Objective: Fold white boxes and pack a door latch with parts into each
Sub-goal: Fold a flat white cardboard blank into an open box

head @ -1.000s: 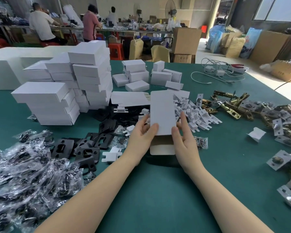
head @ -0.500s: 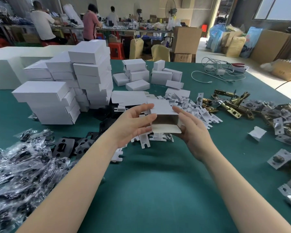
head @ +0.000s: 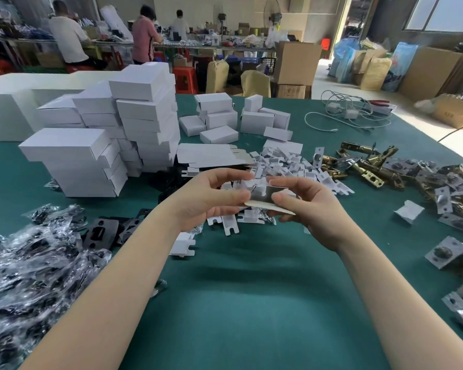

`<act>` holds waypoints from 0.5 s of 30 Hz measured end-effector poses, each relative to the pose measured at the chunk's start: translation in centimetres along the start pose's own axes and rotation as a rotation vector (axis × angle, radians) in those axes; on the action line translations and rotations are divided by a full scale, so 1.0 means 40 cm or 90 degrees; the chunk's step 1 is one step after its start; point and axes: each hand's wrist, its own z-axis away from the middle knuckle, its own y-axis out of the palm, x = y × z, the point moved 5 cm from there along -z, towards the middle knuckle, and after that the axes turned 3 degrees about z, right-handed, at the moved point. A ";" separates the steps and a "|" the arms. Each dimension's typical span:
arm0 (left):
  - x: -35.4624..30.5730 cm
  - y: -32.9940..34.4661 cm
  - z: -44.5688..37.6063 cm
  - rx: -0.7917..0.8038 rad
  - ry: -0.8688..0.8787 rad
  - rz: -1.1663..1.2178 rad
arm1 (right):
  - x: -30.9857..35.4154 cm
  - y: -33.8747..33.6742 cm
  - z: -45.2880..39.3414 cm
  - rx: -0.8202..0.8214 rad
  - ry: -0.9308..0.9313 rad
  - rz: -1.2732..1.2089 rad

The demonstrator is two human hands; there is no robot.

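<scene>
Right now I see the big green counter [head: 251, 303]. At its far left stands a tall stack of folded white boxes [head: 112, 140]. Brass door latches [head: 369, 166] lie on the right. Above the middle, my left hand [head: 211, 201] and right hand [head: 305, 206] hold one half-folded white box [head: 262, 194] up off the counter. Both hands' fingers curl round its ends, pinching it.
</scene>
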 end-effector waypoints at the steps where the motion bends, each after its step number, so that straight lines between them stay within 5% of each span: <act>1: 0.001 0.005 0.000 -0.009 -0.004 -0.032 | 0.002 -0.001 -0.002 -0.015 -0.008 0.034; 6: 0.004 0.015 -0.009 -0.118 0.003 -0.094 | 0.017 0.012 -0.005 -0.075 -0.062 0.162; 9: -0.007 0.008 -0.005 -0.147 0.022 -0.043 | 0.030 0.023 0.000 -0.085 -0.128 0.075; 15: -0.021 -0.002 -0.004 -0.198 0.075 0.031 | 0.044 0.040 0.013 -0.027 -0.189 0.214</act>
